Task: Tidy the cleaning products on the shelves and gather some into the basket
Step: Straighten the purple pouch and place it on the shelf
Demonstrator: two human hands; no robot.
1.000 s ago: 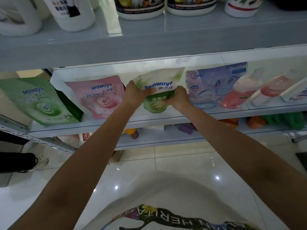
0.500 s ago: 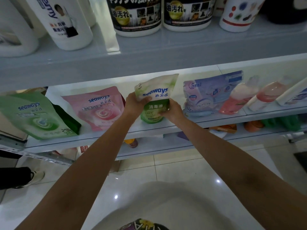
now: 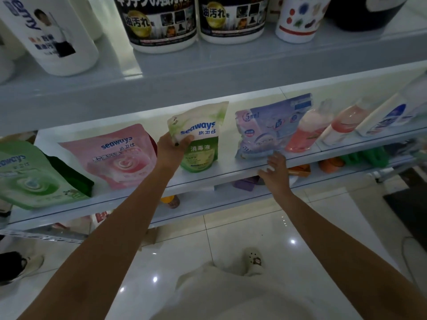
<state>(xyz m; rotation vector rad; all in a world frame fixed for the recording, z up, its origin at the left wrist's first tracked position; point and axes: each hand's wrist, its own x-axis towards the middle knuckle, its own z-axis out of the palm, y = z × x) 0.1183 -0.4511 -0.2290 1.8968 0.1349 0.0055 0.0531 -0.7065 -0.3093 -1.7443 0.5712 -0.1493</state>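
Note:
A small green and white Seaways pouch (image 3: pixel 201 139) stands upright on the middle shelf (image 3: pixel 231 175). My left hand (image 3: pixel 172 151) grips the pouch's left edge near the top. My right hand (image 3: pixel 276 168) is off the pouch, fingers spread, by the shelf's front edge just below a lilac pouch (image 3: pixel 265 128). A pink Seaways pouch (image 3: pixel 115 158) leans to the left of my left hand, and a larger green Seaways pouch (image 3: pixel 30 176) lies at the far left. No basket is in view.
Two pink bottles (image 3: pixel 307 130) and a white bottle (image 3: pixel 390 116) lie tilted at the shelf's right end. The upper shelf holds black-labelled tubs (image 3: pixel 159 21) and white jugs (image 3: pixel 53 35). Lower shelves hold small items. Someone's shoe (image 3: pixel 20 264) stands on the tiled floor at left.
My right hand has let go of the small green pouch and dropped to the right, down to the shelf edge. The left hand keeps its grip. The view has drawn closer and tilted.

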